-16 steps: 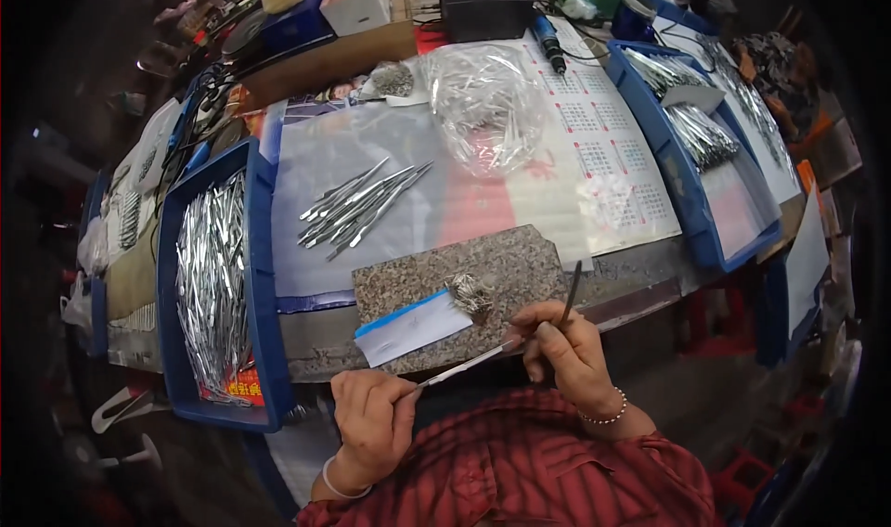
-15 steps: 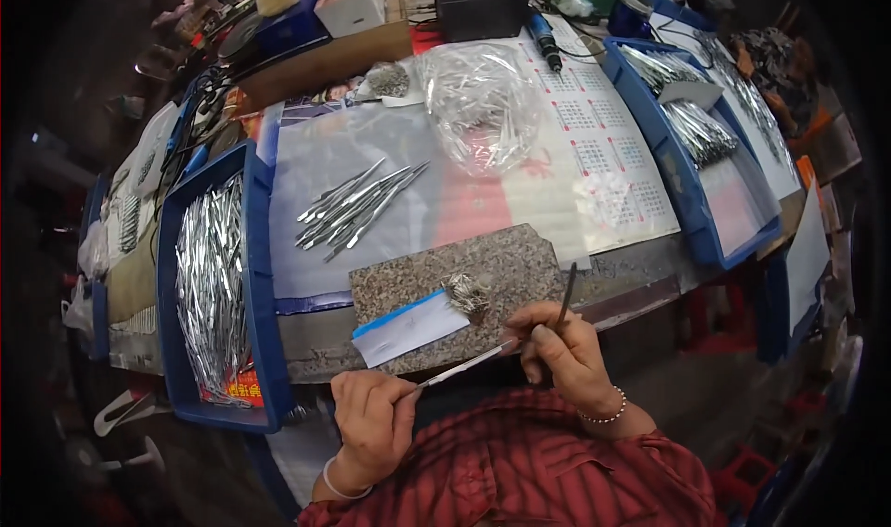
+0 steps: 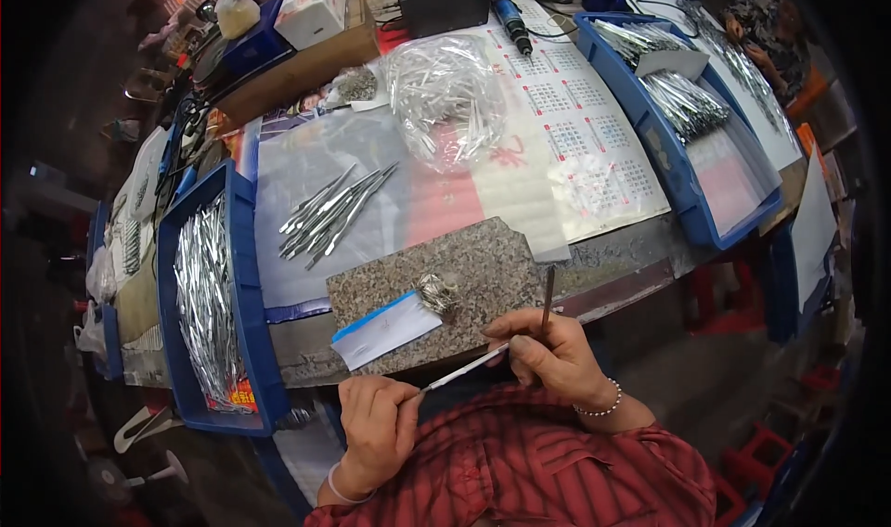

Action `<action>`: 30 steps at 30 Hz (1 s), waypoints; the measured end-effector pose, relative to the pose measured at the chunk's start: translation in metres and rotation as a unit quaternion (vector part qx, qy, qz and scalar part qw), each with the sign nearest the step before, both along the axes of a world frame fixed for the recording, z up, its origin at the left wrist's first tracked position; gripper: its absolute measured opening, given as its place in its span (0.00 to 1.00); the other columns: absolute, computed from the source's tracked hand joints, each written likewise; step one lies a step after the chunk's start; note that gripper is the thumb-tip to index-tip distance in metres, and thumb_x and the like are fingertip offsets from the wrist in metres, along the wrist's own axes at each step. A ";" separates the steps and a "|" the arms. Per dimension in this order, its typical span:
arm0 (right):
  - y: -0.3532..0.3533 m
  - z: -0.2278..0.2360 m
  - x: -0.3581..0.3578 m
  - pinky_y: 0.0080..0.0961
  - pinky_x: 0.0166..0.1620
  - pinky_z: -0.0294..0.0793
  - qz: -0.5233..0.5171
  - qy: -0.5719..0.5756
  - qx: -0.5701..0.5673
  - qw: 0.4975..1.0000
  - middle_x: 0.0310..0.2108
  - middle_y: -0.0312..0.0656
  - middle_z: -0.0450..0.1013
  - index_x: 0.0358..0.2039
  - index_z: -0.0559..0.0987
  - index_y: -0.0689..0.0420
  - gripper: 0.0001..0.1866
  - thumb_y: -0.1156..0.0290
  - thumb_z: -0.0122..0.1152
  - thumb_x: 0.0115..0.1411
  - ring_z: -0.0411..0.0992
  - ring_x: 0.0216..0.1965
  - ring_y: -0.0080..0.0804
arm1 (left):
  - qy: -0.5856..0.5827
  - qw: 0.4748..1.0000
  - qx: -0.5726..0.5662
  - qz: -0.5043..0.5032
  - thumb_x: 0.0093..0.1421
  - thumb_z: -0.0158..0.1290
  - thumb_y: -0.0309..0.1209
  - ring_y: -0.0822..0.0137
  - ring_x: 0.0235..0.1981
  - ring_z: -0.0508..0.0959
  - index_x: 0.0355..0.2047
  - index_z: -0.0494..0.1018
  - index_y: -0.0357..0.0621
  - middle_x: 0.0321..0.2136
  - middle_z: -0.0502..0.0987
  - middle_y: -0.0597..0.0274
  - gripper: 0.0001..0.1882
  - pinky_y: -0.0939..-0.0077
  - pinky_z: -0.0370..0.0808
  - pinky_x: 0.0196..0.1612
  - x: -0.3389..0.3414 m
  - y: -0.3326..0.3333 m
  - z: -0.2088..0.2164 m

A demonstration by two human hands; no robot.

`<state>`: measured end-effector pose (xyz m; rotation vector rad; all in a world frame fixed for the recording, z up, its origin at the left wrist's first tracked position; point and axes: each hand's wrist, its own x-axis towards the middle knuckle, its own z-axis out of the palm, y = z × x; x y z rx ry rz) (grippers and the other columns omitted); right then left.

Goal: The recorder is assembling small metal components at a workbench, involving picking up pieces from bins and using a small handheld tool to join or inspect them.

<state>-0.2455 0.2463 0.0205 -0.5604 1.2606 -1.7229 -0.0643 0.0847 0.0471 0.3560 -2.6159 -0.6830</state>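
Observation:
Close in front of my body, a slim silver metal piece [image 3: 466, 370] slants up from left to right between my hands. Its lower end is pinched by my left hand [image 3: 376, 425], thumb against curled fingers. At the upper end, the thumb and fingers of my right hand [image 3: 555, 360] close on it. A thin dark rod [image 3: 548, 295] also sticks up, nearly upright, from my right hand's fingers. Just beyond lies a speckled stone slab [image 3: 483, 267], bearing a small heap of fine metal bits [image 3: 436, 293] and a folded white paper with a blue edge [image 3: 385, 332].
Similar silver pieces [image 3: 334, 213] lie loose on the clear sheet. Blue trays stand left [image 3: 263, 341] and right [image 3: 640, 109], holding many more. A plastic bag of pieces [image 3: 445, 100], a blue pen-shaped power tool [image 3: 512, 26] and a black box [image 3: 444, 0] sit farther back.
The view has shifted, so the bench appears farther left. My hands keep the same grip on the metal piece, and the dark rod stands a little more upright.

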 end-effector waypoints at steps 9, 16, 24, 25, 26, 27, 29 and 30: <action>-0.005 0.003 0.011 0.18 0.32 0.73 0.046 0.134 0.137 0.980 0.28 0.42 0.78 0.32 0.80 0.65 0.05 0.78 0.62 0.55 0.76 0.29 0.24 | -0.002 0.987 0.163 -0.004 0.52 0.58 0.23 0.51 0.33 0.77 0.39 0.73 0.38 0.32 0.76 0.52 0.12 0.63 0.74 0.36 0.018 0.005 -0.011; -0.022 -0.007 0.053 0.16 0.26 0.68 0.169 0.241 0.084 0.952 0.24 0.40 0.75 0.32 0.79 0.65 0.05 0.79 0.62 0.55 0.71 0.22 0.20 | -0.044 0.935 0.351 -0.032 0.61 0.51 0.31 0.49 0.31 0.78 0.39 0.74 0.38 0.29 0.77 0.48 0.10 0.60 0.74 0.33 0.071 0.017 -0.038; -0.053 0.005 0.078 0.19 0.28 0.71 0.266 0.320 0.082 0.906 0.26 0.44 0.77 0.35 0.78 0.64 0.07 0.77 0.62 0.55 0.75 0.22 0.28 | -0.133 0.895 0.228 0.359 0.57 0.51 0.32 0.47 0.31 0.79 0.32 0.77 0.40 0.28 0.78 0.47 0.09 0.58 0.74 0.33 0.223 -0.014 -0.092; -0.055 0.006 0.081 0.19 0.28 0.71 0.266 0.306 0.088 0.910 0.26 0.44 0.76 0.35 0.78 0.64 0.07 0.77 0.61 0.55 0.75 0.22 0.29 | -0.132 0.883 0.185 0.411 0.56 0.51 0.31 0.46 0.31 0.78 0.32 0.77 0.40 0.28 0.78 0.47 0.09 0.57 0.74 0.33 0.239 -0.023 -0.102; -0.057 0.007 0.084 0.19 0.28 0.71 0.268 0.308 0.087 0.909 0.26 0.44 0.76 0.35 0.78 0.64 0.07 0.77 0.61 0.55 0.75 0.22 0.29 | -0.124 0.885 0.111 0.436 0.56 0.52 0.30 0.48 0.30 0.79 0.32 0.78 0.40 0.28 0.78 0.47 0.09 0.58 0.74 0.33 0.256 -0.034 -0.118; -0.059 0.008 0.086 0.20 0.28 0.71 0.281 0.331 0.086 0.897 0.26 0.45 0.76 0.35 0.78 0.64 0.07 0.78 0.61 0.55 0.75 0.22 0.30 | -0.115 0.881 0.037 0.457 0.55 0.52 0.30 0.50 0.30 0.79 0.33 0.78 0.40 0.28 0.78 0.47 0.09 0.60 0.74 0.32 0.268 -0.046 -0.132; -0.062 0.012 0.091 0.20 0.28 0.71 0.292 0.358 0.085 0.883 0.26 0.45 0.76 0.35 0.78 0.63 0.06 0.78 0.61 0.55 0.75 0.23 0.31 | -0.115 0.859 0.046 0.498 0.55 0.52 0.31 0.48 0.31 0.78 0.31 0.78 0.41 0.29 0.77 0.46 0.08 0.58 0.74 0.34 0.269 -0.069 -0.144; -0.063 0.015 0.094 0.20 0.28 0.71 0.302 0.370 0.093 0.874 0.26 0.45 0.76 0.34 0.79 0.62 0.06 0.78 0.61 0.54 0.75 0.23 0.32 | -0.118 0.834 0.053 0.536 0.55 0.51 0.31 0.46 0.33 0.77 0.29 0.78 0.42 0.29 0.77 0.46 0.08 0.57 0.74 0.35 0.269 -0.079 -0.150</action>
